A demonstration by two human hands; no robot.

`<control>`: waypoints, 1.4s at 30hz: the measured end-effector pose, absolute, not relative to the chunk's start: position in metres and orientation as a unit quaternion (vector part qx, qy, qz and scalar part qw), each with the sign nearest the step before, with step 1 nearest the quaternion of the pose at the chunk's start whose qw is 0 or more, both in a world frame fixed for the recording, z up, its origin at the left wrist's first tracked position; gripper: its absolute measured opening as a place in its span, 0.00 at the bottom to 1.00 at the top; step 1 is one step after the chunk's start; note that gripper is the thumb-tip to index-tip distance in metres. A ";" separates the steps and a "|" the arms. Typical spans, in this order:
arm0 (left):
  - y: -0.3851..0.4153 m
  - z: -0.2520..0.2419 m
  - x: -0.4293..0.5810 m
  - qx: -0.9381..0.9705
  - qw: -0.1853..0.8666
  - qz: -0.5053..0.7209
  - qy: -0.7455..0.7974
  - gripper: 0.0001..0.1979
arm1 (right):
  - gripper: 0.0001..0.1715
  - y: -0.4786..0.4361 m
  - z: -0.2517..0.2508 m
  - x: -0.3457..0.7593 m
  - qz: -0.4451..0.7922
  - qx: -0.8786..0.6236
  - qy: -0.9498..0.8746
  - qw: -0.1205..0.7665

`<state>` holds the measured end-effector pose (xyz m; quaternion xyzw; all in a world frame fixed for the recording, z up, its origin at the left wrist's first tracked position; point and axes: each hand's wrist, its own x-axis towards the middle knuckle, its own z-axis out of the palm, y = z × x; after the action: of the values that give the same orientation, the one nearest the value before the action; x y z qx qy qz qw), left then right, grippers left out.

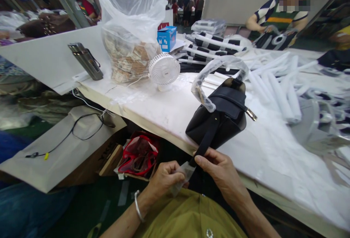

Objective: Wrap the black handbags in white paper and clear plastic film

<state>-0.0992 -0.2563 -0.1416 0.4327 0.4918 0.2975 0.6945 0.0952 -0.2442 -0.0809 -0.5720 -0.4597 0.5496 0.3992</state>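
A black handbag (216, 121) lies tilted near the front edge of the white table, its handle (201, 81) wrapped in clear plastic. From the bag a black strap (207, 139) runs down toward me. My right hand (218, 163) is closed on this strap, thumb and fingers pinching it. Lower on the left, my left hand (168, 177) pinches a piece of clear plastic film (186, 174) around the strap's end. A strap end with gold-coloured metal (251, 114) sticks out on the bag's right side.
A small white fan (164, 70), a bulging plastic bag (125, 55), a blue box (167, 38) and a grey bottle (86, 61) stand along the table. Wrapped white rolls (279, 92) pile up at right. A carton with red lining (140, 156) sits below. Across the table, a person (281, 19) handles another bag.
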 end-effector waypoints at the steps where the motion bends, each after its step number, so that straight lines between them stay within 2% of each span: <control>1: -0.256 -0.141 -0.098 0.425 0.699 0.302 0.490 0.10 | 0.25 -0.244 -0.081 0.095 0.551 -0.570 -0.462 0.399; 9: -0.254 -0.132 -0.089 0.397 0.710 0.322 0.485 0.13 | 0.23 -0.243 -0.083 0.097 0.552 -0.563 -0.464 0.404; 16: -0.254 -0.138 -0.090 0.429 0.700 0.318 0.475 0.11 | 0.26 -0.243 -0.082 0.096 0.565 -0.558 -0.445 0.413; 22: -0.257 -0.144 -0.096 0.418 0.708 0.318 0.471 0.14 | 0.23 -0.244 -0.085 0.097 0.567 -0.557 -0.438 0.420; 35: -0.256 -0.140 -0.089 0.398 0.719 0.333 0.464 0.15 | 0.24 -0.243 -0.087 0.097 0.579 -0.557 -0.429 0.412; 42: -0.251 -0.137 -0.086 0.442 0.701 0.344 0.441 0.25 | 0.25 -0.242 -0.090 0.097 0.566 -0.567 -0.441 0.404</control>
<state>-0.0860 -0.2513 -0.1371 0.4416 0.4415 0.3436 0.7015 0.0972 -0.2422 -0.0905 -0.5670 -0.4413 0.5663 0.4039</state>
